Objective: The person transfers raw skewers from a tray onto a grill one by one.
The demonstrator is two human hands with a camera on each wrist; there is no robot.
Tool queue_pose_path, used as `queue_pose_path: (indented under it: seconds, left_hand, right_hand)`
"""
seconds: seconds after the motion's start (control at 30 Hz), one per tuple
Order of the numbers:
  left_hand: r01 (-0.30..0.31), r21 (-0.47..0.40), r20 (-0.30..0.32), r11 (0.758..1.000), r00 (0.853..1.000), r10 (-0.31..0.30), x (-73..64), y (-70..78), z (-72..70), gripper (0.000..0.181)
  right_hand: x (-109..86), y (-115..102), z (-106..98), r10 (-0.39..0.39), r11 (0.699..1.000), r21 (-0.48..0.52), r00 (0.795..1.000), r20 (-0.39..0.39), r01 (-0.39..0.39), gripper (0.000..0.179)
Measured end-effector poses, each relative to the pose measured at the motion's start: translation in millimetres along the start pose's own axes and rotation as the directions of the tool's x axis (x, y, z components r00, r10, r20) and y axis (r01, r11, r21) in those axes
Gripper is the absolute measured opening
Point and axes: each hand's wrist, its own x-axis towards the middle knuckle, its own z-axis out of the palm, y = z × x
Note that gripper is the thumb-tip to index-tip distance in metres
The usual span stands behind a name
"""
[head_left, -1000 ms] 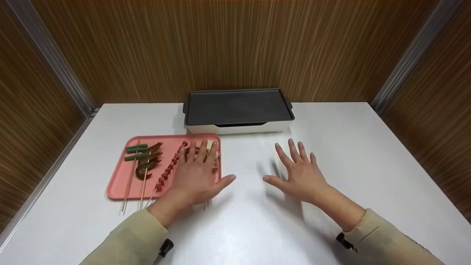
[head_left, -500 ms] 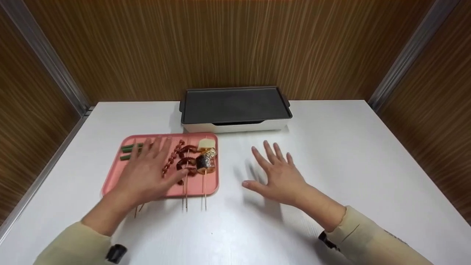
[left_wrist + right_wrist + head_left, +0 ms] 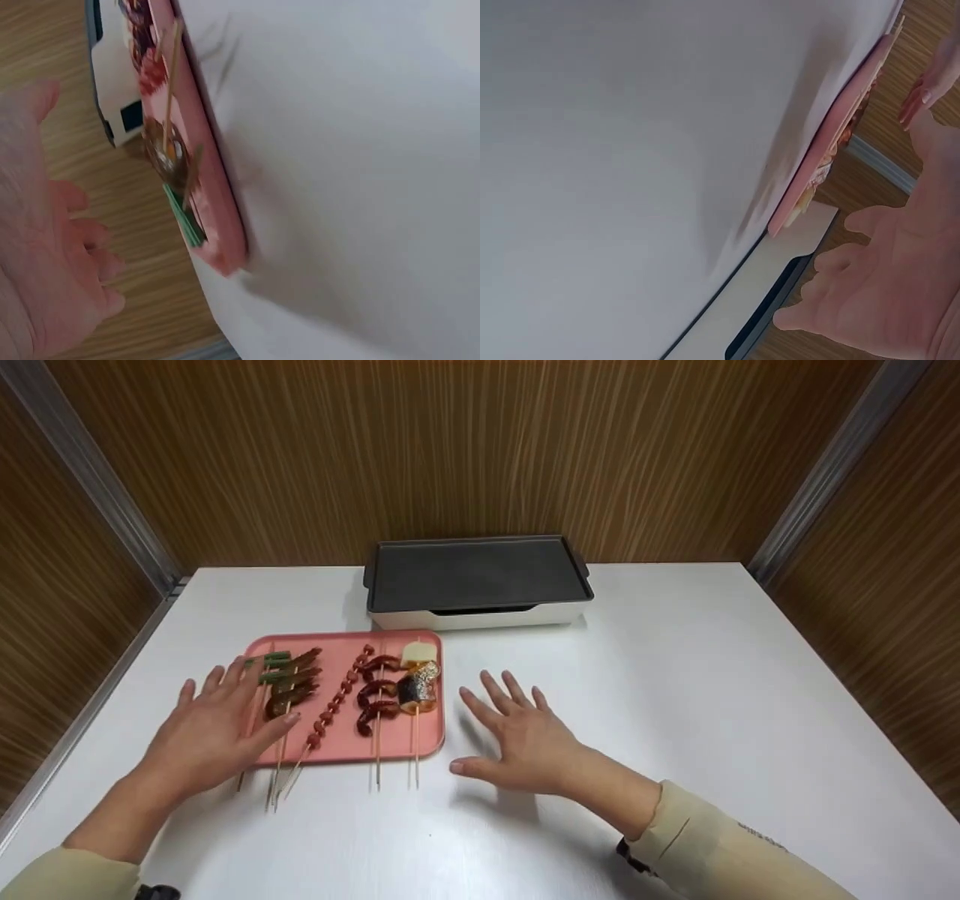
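Hovering apart, both empty, fingers spread: left hand (image 3: 202, 735), by the left end of a pink tray (image 3: 346, 742); right hand (image 3: 529, 746), beyond its right edge. On tray: shrimp skewer (image 3: 292, 682), others. Handling: best pinched singly by overhanging sticks (image 3: 417, 742).

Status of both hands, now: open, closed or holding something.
Left hand: open, holding nothing, near the left end of the pink tray.
Right hand: open, fingers spread, holding nothing.
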Motion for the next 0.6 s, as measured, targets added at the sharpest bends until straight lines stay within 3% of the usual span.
queue_pose_path:
  seconds: [0.33,0.6]
  left_hand:
    - [0.017,-0.077,0.069,0.997,0.998,-0.012,-11.3,-43.9,3.4,0.096]
    - [0.018,-0.045,0.115,0.999,0.993,-0.013,-14.9,-61.6,13.5,0.091]
  right_hand:
    - [6.1,-14,12,-0.075,0.997,0.017,0.992,0.101,0.074,0.098]
    - [7.5,-18,17,-0.094,0.996,0.028,0.983,0.155,0.09,0.097]
